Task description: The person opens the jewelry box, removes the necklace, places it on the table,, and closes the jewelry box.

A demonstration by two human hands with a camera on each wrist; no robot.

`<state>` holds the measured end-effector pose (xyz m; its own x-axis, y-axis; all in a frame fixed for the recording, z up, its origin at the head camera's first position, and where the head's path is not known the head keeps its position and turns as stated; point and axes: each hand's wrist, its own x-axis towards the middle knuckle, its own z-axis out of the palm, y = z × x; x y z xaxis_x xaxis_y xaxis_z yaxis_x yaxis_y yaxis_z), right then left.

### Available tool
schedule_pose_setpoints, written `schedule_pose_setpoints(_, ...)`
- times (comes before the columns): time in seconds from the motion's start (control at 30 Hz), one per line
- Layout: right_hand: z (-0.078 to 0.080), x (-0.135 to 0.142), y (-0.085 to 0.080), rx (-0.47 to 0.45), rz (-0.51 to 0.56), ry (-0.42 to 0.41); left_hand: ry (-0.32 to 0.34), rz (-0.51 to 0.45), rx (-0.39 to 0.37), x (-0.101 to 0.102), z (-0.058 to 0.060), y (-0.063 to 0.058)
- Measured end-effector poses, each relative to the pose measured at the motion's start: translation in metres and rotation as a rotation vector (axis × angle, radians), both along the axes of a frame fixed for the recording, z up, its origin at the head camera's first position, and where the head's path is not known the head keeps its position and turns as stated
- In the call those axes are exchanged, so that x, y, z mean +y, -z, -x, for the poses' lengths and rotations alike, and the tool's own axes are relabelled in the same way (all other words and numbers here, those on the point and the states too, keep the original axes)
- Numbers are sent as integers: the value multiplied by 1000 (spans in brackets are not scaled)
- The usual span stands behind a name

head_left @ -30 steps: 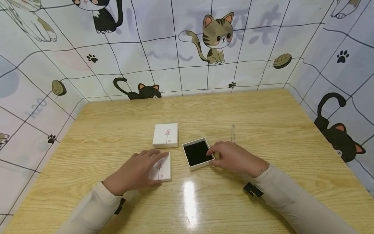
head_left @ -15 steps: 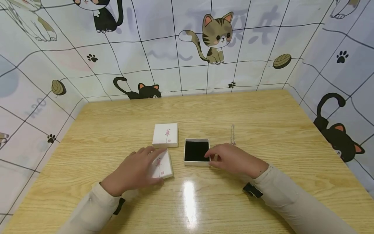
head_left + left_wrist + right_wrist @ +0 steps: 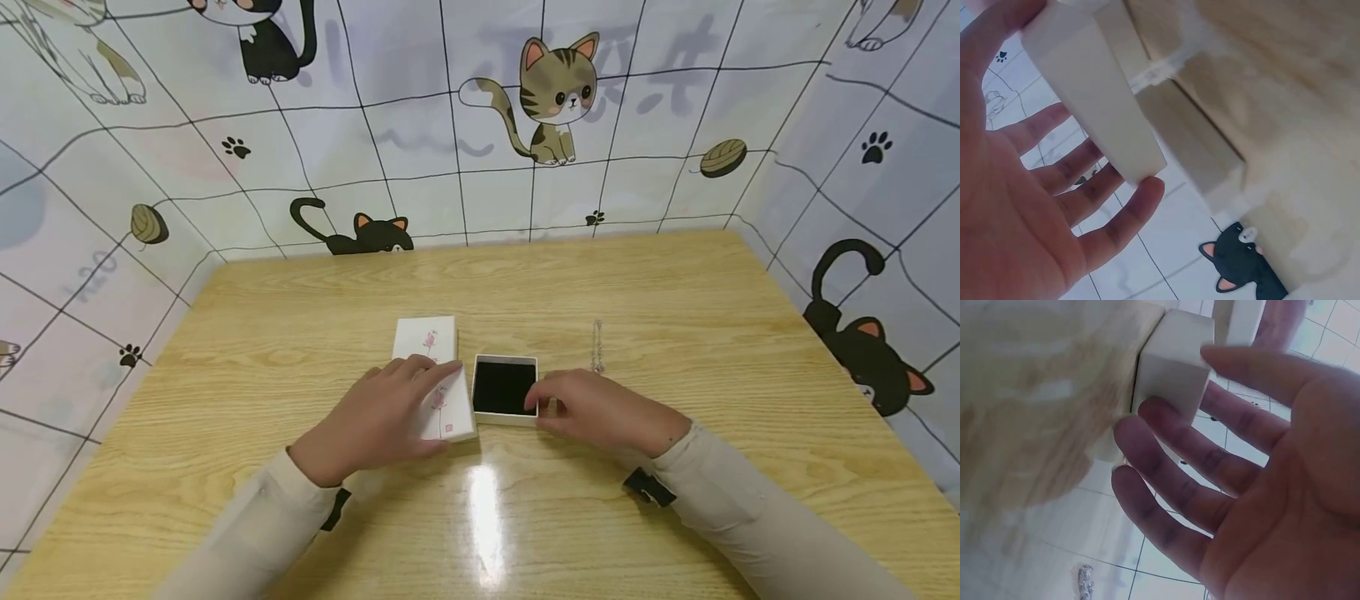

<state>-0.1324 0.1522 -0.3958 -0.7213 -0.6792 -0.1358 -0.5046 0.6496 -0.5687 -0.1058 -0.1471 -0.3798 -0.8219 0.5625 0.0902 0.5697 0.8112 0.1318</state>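
Observation:
My left hand [image 3: 371, 421] grips a white box lid [image 3: 456, 408] printed with a pink flower, thumb at the near edge and fingers at the far edge. In the left wrist view, the lid [image 3: 1094, 94] is raised off the table between thumb and fingertips. Just right of it, an open white box [image 3: 506, 419] with a black lining [image 3: 497, 383] sits on the table. My right hand [image 3: 596, 404] holds that box by its right wall, thumb and fingers at the near right corner. The right wrist view shows fingertips against the box's side [image 3: 1175, 381].
Behind the lid, another white flower-printed box [image 3: 416, 336] is partly covered by the left hand. A thin silver chain [image 3: 597, 342] lies beyond the right hand. The wooden table [image 3: 675, 292] meets a cat-patterned wall covering [image 3: 495, 200] at the back and sides.
My left hand has lifted the lid and carried it right, up beside the open box. The open box was turned square to me, and my right hand stays on it.

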Motion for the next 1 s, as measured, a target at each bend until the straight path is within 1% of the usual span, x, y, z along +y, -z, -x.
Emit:
schedule_pose_setpoints(0.07, 0, 0, 0, -13, -1, 29, 7, 1, -10, 8, 5, -3)
schedule_pose_setpoints(0.17, 1, 1, -1, -34, -17, 112, 16, 1, -33, 18, 12, -7)
schedule_pose_setpoints(0.27, 3, 2, -2, -22, -45, 179, 33, -1, -49, 28, 20, -11)
schedule_pose_setpoints(0.33, 4, 3, -2, -10, -66, 198, 53, 4, -48, 35, 24, -12)
schedule_pose_setpoints(0.47, 6, 4, -3, 7, -112, 208, 101, 20, -26, 47, 33, -13)
schedule_pose_setpoints(0.57, 7, 6, -3, 22, -135, 206, 127, 32, -33, 56, 39, -13)
schedule_pose_setpoints(0.77, 11, 7, -2, 24, -149, 176, 131, 41, -102, 70, 47, -10)
schedule_pose_setpoints(1.0, 12, 8, 0, 45, -174, 155, 146, 85, -119, 80, 53, -4)
